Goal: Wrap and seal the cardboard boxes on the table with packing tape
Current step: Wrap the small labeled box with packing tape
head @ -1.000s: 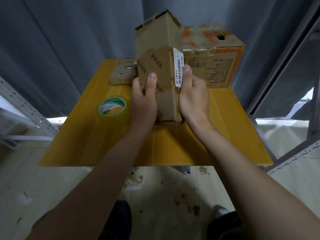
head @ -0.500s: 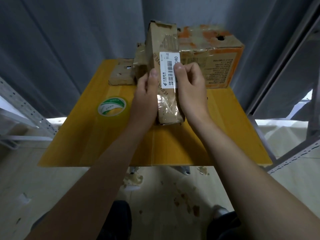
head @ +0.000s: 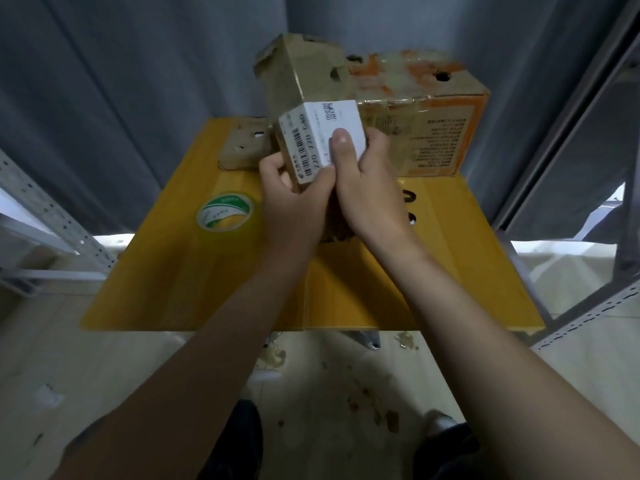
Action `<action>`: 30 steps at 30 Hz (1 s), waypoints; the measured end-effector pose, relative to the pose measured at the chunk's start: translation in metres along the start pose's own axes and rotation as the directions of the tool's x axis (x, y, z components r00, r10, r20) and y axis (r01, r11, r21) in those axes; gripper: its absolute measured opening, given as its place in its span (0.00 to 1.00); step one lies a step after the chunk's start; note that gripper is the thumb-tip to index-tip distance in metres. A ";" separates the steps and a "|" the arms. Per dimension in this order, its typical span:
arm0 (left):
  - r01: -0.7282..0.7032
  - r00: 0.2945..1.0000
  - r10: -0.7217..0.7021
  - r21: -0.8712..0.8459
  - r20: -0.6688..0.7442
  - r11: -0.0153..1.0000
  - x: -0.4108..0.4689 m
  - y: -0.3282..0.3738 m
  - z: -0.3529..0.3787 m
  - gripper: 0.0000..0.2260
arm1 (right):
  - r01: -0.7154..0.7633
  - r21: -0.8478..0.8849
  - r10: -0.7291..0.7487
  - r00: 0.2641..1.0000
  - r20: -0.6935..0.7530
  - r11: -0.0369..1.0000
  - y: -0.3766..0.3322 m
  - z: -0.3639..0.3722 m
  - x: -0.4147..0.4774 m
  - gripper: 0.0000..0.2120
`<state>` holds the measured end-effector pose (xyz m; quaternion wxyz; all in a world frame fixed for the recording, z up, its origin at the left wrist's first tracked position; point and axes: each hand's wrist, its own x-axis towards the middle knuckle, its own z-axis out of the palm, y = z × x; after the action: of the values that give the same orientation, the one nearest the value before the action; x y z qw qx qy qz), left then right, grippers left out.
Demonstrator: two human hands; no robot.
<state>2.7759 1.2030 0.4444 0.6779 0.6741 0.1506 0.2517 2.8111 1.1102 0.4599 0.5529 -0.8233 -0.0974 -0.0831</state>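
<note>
box [head: 287, 84]: brown carton, tilted, we hold it in both hands over mid-bench [head: 450, 271]; its lower end is hidden behind our hands, so we can't tell if it touches.
label [head: 343, 116]: white, with barcode, folded over the box corner facing us.
left hand [head: 294, 202]: fingers curled round the box's left side, thumb at the label's lower edge.
right hand [head: 367, 188]: thumb flat on the label, fingers wrapped round the right side.
tape [head: 225, 216]: roll lying flat on the bench, just left of our left hand.
orange box [head: 433, 133]: back right, just behind the held box.
cardboard piece [head: 246, 147]: lying low, back left.
</note>
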 end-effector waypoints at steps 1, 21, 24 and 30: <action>-0.006 1.000 0.006 -0.022 -0.009 1.000 -0.005 -0.001 0.004 0.20 | 0.005 -0.038 -0.006 1.000 -0.026 0.999 0.000 0.001 -0.001 0.29; 0.063 0.990 -0.018 -0.329 0.140 0.942 0.006 -0.008 -0.006 0.28 | -0.184 0.268 0.133 0.971 0.197 0.946 0.002 -0.029 0.009 0.33; 0.070 0.985 -0.013 -0.323 0.175 0.944 0.010 -0.011 -0.010 0.28 | -0.201 0.322 0.153 0.974 0.169 0.925 0.004 -0.028 0.009 0.35; 0.128 0.967 -0.075 -0.212 0.242 0.969 0.018 -0.018 -0.016 0.20 | -0.190 0.294 0.137 0.972 0.193 0.937 0.019 -0.026 0.017 0.31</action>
<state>2.7847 1.2264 0.4287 0.7752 0.6086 0.0754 0.1514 2.8315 1.0805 0.4570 0.6700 -0.7356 -0.0869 0.0498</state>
